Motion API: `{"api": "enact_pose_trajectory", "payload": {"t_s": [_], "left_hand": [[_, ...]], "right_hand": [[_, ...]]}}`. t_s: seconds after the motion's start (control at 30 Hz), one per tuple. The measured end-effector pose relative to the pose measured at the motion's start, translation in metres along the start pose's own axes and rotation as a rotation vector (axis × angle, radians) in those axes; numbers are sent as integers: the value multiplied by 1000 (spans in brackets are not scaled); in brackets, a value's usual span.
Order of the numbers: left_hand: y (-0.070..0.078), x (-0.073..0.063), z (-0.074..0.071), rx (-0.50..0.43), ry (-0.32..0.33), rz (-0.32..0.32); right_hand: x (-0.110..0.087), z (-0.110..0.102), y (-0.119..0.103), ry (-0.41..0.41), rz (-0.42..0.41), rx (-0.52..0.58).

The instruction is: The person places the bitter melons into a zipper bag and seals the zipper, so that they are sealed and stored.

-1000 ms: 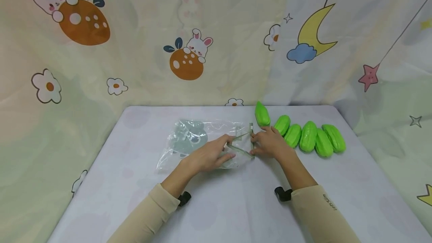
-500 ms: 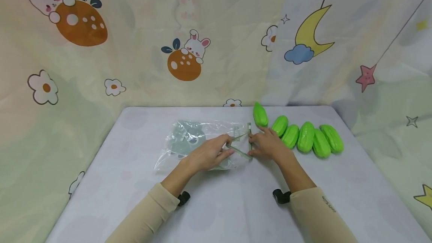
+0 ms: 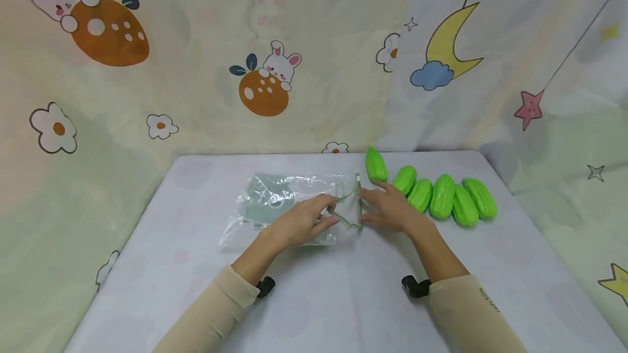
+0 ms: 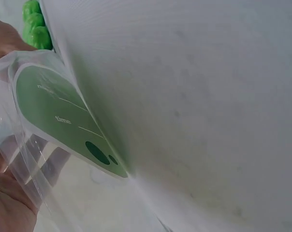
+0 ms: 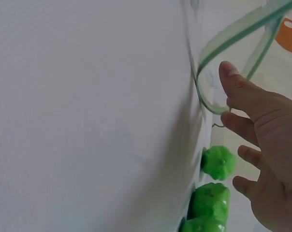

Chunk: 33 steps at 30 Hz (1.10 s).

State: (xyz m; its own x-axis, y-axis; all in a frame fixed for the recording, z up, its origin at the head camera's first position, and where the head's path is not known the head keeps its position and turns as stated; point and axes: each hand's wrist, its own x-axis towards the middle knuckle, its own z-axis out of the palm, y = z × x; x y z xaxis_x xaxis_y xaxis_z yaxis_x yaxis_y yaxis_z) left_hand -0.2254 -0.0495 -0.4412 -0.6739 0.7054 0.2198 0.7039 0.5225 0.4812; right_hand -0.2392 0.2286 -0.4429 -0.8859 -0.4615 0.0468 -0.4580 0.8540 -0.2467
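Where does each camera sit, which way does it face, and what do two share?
Head: worn on the head, looking forward and down at the table, clear bag and green pieces; both sleeves, the left hand and right hand show.
Left wrist: on that wrist, facing the table and the bag's green label; parts of both hands show at left.
Right wrist: on that wrist, facing the bag's green-edged mouth; the right hand shows at right.
Shared: head and right wrist views both show the right hand, mouth and green pieces.

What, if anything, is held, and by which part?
The left hand holds the plastic bag by its green strip; the right hand shows no clear grip.
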Motion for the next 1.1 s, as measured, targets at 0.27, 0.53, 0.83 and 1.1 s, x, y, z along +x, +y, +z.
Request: {"api": "enact_pose_trajectory", "payload": {"t_s": [0.27, 0.53, 0.83, 1.1], "left_hand": [[-2, -1, -1, 1, 1, 3], [-1, -2, 0, 14, 6, -5], [-3, -4, -2, 7, 13, 27], [-5, -9, -4, 0, 21, 33]], "right_hand": [[-7, -14, 15, 152, -73, -5], [-23, -25, 34, 327, -105, -10], [-42, -30, 63, 424, -93, 1], [-61, -30, 80, 417, -31, -4]]}}
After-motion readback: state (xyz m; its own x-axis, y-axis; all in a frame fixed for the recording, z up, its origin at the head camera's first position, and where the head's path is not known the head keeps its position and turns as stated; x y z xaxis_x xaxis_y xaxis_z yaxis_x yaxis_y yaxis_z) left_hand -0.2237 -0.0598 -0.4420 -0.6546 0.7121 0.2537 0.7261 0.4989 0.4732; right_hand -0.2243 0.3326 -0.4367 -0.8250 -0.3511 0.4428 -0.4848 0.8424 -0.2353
